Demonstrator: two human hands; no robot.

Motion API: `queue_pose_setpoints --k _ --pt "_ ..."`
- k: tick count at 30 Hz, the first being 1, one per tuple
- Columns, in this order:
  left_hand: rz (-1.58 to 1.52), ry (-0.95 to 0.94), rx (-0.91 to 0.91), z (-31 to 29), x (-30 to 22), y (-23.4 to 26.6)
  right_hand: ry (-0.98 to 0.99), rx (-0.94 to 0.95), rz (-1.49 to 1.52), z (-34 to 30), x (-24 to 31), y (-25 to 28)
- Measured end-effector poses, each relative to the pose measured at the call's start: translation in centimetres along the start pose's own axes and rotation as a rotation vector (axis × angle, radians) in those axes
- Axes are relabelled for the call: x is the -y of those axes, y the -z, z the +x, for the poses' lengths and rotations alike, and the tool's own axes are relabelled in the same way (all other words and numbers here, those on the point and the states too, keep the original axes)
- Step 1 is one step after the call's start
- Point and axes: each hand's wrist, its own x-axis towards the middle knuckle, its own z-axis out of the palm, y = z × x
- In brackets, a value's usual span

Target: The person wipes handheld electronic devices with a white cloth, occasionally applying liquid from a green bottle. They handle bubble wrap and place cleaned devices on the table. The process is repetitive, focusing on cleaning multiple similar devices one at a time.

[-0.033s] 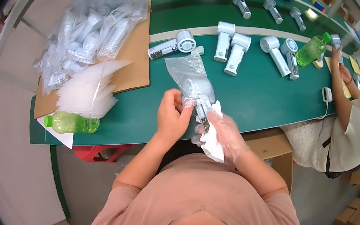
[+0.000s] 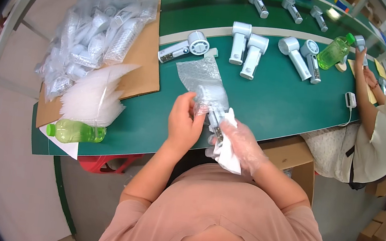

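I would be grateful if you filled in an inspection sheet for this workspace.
Surface: green table, with loose fans beyond the hands.
Work items: handheld fan, head inside a clear bubble bag, handle outside; white cloth against the handle.
Clutter: bagged fans piled on a cardboard sheet; white sheets; left green bottle; right green bottle.
Grips: left hand closed on the bag; right hand, in a clear glove, holds handle and cloth.
Cables: white cable from a white device.
Surroundings: co-worker at right; red stool below the table; cardboard box.
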Motion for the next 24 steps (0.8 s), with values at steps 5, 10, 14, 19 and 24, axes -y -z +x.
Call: queue_pose_setpoints --k 5,10,14,19,24 --pt "-0.329 0.178 0.288 2.1 -2.8 3.2 0.628 0.143 -0.742 -2.6 1.1 2.3" --pt "-0.49 0.223 0.46 2.9 -4.2 4.7 1.046 -0.077 -1.231 -1.7 1.7 2.5" --pt "-0.313 0.177 0.465 4.8 -6.4 6.7 1.308 -0.008 -1.259 -2.7 3.5 2.2" --pt "-0.254 0.012 0.371 8.6 -4.0 5.7 1.055 0.235 -0.925 -0.9 3.3 1.8" --pt "-0.052 -0.166 -0.176 20.2 -0.6 8.5 0.503 0.132 0.153 -0.7 4.2 3.3"
